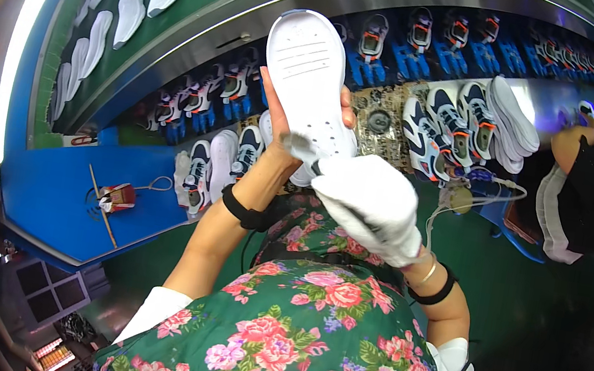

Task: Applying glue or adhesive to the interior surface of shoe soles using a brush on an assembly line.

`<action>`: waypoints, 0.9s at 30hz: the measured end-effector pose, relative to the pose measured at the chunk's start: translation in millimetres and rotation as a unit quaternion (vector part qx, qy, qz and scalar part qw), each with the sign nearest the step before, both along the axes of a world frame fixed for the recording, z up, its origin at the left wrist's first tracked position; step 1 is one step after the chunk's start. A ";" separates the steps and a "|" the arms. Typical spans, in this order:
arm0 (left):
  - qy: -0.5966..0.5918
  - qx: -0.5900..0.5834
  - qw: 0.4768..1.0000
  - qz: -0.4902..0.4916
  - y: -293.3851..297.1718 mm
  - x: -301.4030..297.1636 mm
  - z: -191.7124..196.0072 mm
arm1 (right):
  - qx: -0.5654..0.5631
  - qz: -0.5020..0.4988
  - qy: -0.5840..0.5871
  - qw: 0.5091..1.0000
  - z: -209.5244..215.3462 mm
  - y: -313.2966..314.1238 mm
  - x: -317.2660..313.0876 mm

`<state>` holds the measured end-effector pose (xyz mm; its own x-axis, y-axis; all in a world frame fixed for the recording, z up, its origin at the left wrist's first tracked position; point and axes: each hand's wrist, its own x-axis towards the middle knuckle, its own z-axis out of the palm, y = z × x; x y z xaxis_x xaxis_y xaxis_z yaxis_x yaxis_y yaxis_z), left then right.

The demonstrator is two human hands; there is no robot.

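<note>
My left hand grips a white shoe sole from beneath, with fingers showing along both its edges. The sole stands lengthwise, its face toward me, with grooves near the far end and small holes near the close end. My right hand, in a thick white glove or cloth, is closed just below the sole's near end. From it a small brush points left, its pale grey tip blurred over the sole's lower left edge. The glove hides my right fingers.
Sneakers with navy, white and orange parts and stacked white soles line a conveyor. More shoes hang on blue racks. Soles lie on a green shelf. A blue table holds a small red container. A co-worker sits at right.
</note>
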<state>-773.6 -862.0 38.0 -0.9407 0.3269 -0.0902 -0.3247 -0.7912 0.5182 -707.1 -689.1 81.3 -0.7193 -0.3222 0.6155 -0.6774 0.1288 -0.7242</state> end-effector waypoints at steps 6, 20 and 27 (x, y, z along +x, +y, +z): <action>0.018 -0.018 1.000 -0.001 -16.4 -5.3 -3.2 | 0.012 -0.036 0.019 0.999 -2.3 3.0 -4.7; 0.005 -0.014 0.966 -0.259 -44.6 -17.9 -12.9 | 0.065 0.148 -0.033 0.986 -7.3 -5.0 1.1; -0.082 -0.142 0.953 -0.254 -43.3 -15.5 -8.5 | 0.042 0.115 -0.029 0.992 -8.6 -11.1 -0.3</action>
